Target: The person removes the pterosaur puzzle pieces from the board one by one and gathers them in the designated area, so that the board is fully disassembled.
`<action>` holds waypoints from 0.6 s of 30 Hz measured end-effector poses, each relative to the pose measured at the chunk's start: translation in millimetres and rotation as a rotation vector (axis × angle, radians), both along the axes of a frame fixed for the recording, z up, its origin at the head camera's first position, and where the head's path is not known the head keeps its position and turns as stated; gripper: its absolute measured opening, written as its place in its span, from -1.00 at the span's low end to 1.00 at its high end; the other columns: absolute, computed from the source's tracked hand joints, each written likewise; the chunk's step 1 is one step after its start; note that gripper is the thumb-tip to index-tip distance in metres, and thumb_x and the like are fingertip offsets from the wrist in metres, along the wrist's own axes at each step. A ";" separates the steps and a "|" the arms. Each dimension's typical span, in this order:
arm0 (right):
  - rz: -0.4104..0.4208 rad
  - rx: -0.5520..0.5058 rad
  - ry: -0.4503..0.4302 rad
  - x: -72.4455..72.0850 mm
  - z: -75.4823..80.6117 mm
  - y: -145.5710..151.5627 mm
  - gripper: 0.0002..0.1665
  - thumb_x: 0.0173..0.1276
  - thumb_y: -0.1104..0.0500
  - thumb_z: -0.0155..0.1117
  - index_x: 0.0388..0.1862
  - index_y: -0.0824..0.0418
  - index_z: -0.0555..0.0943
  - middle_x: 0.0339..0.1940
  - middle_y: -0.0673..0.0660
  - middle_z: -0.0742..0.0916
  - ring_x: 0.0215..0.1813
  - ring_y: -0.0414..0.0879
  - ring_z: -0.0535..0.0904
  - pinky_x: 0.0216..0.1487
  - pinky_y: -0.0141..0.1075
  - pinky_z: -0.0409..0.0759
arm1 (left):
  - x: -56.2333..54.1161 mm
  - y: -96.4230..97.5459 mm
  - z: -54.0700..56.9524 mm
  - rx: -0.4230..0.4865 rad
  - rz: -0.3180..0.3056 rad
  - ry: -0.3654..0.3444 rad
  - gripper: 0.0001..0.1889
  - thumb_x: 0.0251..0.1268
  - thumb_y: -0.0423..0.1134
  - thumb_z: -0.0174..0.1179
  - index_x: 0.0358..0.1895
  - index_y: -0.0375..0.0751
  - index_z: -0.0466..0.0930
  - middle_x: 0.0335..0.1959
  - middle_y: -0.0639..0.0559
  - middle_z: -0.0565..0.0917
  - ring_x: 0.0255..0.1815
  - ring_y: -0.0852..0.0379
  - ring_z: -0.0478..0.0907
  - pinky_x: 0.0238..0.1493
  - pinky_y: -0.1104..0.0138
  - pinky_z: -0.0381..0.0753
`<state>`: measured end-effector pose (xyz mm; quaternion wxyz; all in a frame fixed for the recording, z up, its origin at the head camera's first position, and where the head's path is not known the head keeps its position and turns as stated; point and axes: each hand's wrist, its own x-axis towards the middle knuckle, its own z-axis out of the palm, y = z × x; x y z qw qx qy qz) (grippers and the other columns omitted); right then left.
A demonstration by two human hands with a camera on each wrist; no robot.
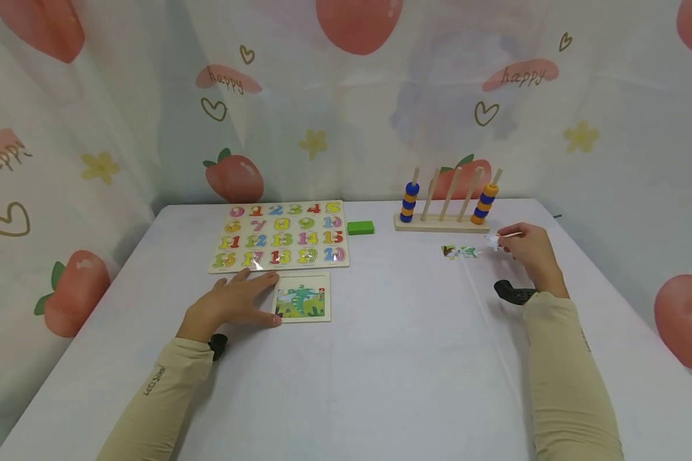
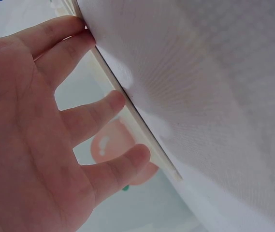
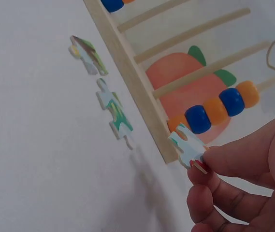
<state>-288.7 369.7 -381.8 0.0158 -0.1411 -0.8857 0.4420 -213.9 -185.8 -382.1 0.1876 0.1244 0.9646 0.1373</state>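
Left grip [image 1: 236,302]: released, fingers spread, thumb and index at left edge of dinosaur board [image 1: 302,301].
Dinosaur board: flat on white counter [image 1: 392,371], picture up.
Right grip [image 1: 530,251]: pinching pale blue puzzle piece [image 3: 188,147], thumb and finger, off the counter.
Loose pieces [image 1: 461,251]: two, flat, just left of right grip, in front of abacus [image 1: 441,223].
Number board [image 1: 288,266]: 0–20, flat, behind dinosaur board.
Green block [image 1: 360,228]: just right of number board.
Abacus: upright, blue/orange beads on both outer pegs.

The backdrop [image 1: 346,128] reads "happy" (repeatedly), number board [image 1: 295,238] 0–20, left sleeve [image 1: 150,403] "Let's Slim".
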 end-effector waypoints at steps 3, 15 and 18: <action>-0.003 0.040 -0.012 -1.3 -5.0 2.9 -0.52 0.64 0.20 0.12 0.39 0.45 0.49 0.15 0.39 0.60 0.05 0.19 0.50 -0.05 -0.16 0.51 | -0.1 0.3 -0.3 0.001 -0.001 0.001 0.05 0.24 0.25 0.50 0.72 0.00 0.21 0.71 -0.15 0.21 0.74 -0.37 -0.16 0.61 -0.39 -0.21; 0.009 0.184 -0.015 -4.2 -16.8 2.0 -0.58 0.57 0.24 0.15 0.26 0.48 0.56 0.02 0.43 0.63 -0.12 0.18 0.52 -0.23 -0.19 0.52 | -0.9 0.4 -1.2 -0.001 -0.004 0.006 0.06 0.23 0.26 0.50 0.72 -0.01 0.21 0.72 -0.15 0.21 0.74 -0.38 -0.16 0.61 -0.40 -0.21; 0.006 0.198 -0.025 -4.0 -16.2 1.5 -0.58 0.60 0.22 0.13 0.27 0.48 0.55 0.08 0.47 0.60 -0.04 0.25 0.50 -0.19 -0.16 0.49 | -1.3 0.1 -0.8 0.001 -0.001 0.001 0.07 0.23 0.26 0.51 0.73 -0.01 0.21 0.71 -0.17 0.21 0.74 -0.38 -0.16 0.61 -0.40 -0.22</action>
